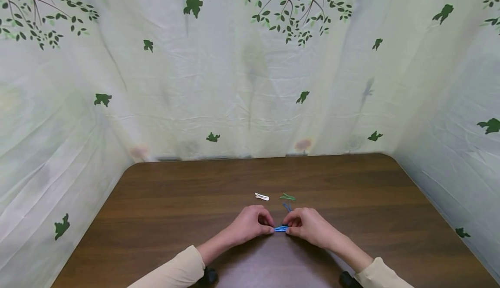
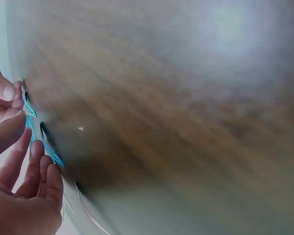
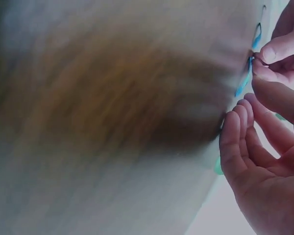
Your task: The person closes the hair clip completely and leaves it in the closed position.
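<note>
A small light-blue bundle of thin, cord-like strands (image 1: 280,229) stretches between both hands, low over the table. My left hand (image 1: 253,223) pinches its left end between thumb and fingertips. The right hand (image 1: 311,228) pinches the other end the same way, thumb in front. Just beyond the right fingers lies a darker blue looped strand (image 1: 287,207). In the left wrist view, light-blue strands (image 2: 30,128) show at the left thumb and fingers (image 2: 36,159). The right wrist view has a blue strand (image 3: 243,83) by the right fingers; the fingers partly hide the bundle's ends.
Past the hands lie a white folded strand bundle (image 1: 261,196) and a green one (image 1: 288,196). The brown wooden table (image 1: 175,201) reaches back to a pale curtain (image 1: 218,84) with leaf prints, which also hangs along both sides.
</note>
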A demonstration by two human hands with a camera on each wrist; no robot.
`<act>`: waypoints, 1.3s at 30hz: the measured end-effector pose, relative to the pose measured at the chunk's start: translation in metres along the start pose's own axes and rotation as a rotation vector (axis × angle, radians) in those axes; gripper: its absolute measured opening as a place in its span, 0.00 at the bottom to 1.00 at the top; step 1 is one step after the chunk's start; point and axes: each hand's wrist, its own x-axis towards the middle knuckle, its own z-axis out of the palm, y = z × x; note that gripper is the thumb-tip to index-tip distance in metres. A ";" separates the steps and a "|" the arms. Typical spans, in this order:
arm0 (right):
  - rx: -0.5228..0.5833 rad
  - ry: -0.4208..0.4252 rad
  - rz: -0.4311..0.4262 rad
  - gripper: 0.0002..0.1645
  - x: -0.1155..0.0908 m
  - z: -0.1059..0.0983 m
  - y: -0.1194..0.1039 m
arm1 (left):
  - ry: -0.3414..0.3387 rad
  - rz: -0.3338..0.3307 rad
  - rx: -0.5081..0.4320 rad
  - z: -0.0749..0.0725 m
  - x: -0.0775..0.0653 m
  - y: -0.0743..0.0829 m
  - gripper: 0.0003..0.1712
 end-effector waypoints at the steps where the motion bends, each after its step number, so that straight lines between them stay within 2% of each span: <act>1: 0.003 0.004 0.001 0.06 0.000 0.000 -0.001 | 0.004 -0.006 -0.014 -0.001 -0.001 0.000 0.05; 4: 0.020 0.020 0.000 0.06 0.000 -0.002 -0.004 | 0.015 -0.011 -0.037 -0.004 -0.004 0.001 0.05; 9: 0.055 0.053 -0.019 0.08 0.003 -0.005 -0.007 | 0.036 -0.018 -0.023 -0.011 -0.006 -0.002 0.04; 17: 0.105 0.072 -0.002 0.13 0.011 -0.006 -0.010 | 0.104 -0.079 -0.076 -0.029 -0.006 -0.009 0.05; 26: 0.124 0.126 -0.041 0.12 0.027 -0.007 -0.009 | 0.165 -0.102 -0.056 -0.043 -0.002 -0.019 0.06; 33: 0.102 0.158 -0.050 0.12 0.041 -0.007 -0.011 | 0.214 -0.113 -0.063 -0.053 0.003 -0.030 0.06; 39: 0.081 0.166 -0.036 0.12 0.052 -0.007 -0.011 | 0.215 -0.148 -0.044 -0.056 0.005 -0.039 0.07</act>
